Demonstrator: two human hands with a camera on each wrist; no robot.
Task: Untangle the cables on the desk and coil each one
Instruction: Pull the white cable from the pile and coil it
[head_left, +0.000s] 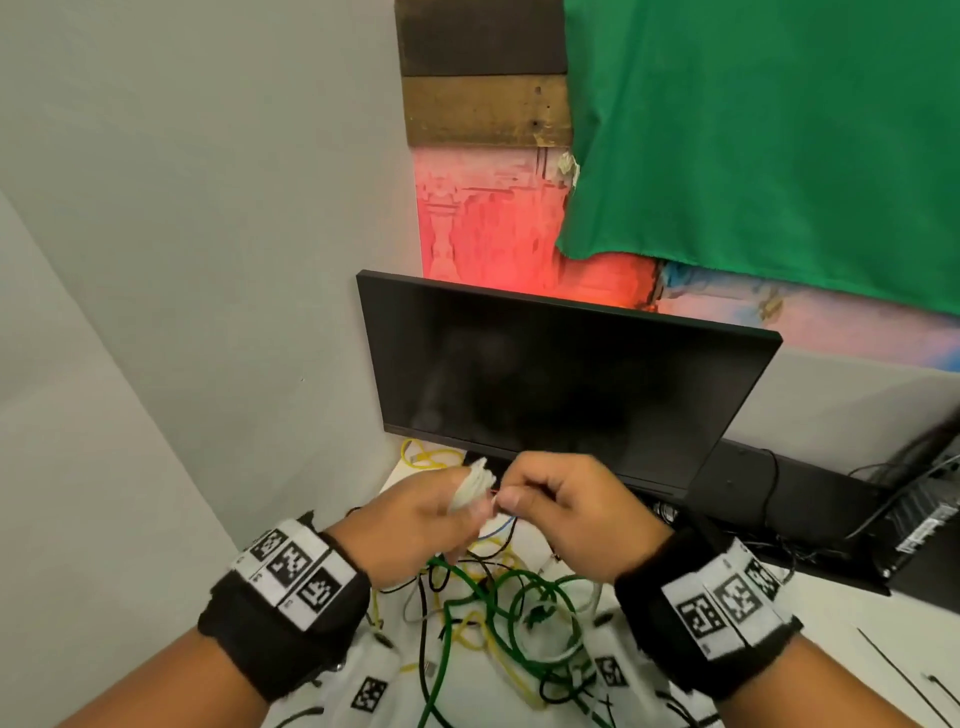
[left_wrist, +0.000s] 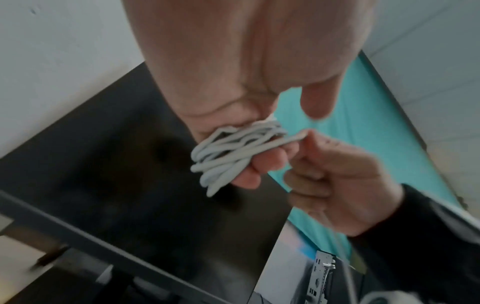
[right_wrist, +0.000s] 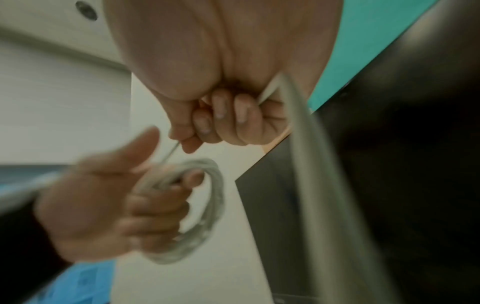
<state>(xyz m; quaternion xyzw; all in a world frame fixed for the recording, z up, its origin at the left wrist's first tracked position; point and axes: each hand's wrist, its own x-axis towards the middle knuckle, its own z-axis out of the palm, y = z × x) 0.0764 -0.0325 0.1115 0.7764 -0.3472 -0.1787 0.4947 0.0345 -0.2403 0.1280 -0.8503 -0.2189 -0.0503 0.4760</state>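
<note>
Near the middle of the head view, both hands are up off the bench, close together in front of the dark screen. The left hand has its fingers curled round a small white coil, a bunch of loops of white cable. The right hand is a tight fist just beside it, and it pinches the loose end of that same white cable between thumb and finger. In the right wrist view the tail runs out of the fist and down to the lower right. So the white cable looks almost wound up, I think, with a bit left to wrap. Below the hands, at the bottom middle of the head view, the other cables lie in a heap on the bench: a green cable, a yellow cable and a black cable, all crossed over each other. One more yellow coil lies behind the left hand. The loops could slip off the left fingers and spring open if the grip gets loose. The tail could catch in the heap below and drag it up if it is pulled too hard. Pulling too tight could also squash the coil into a knot.
</note>
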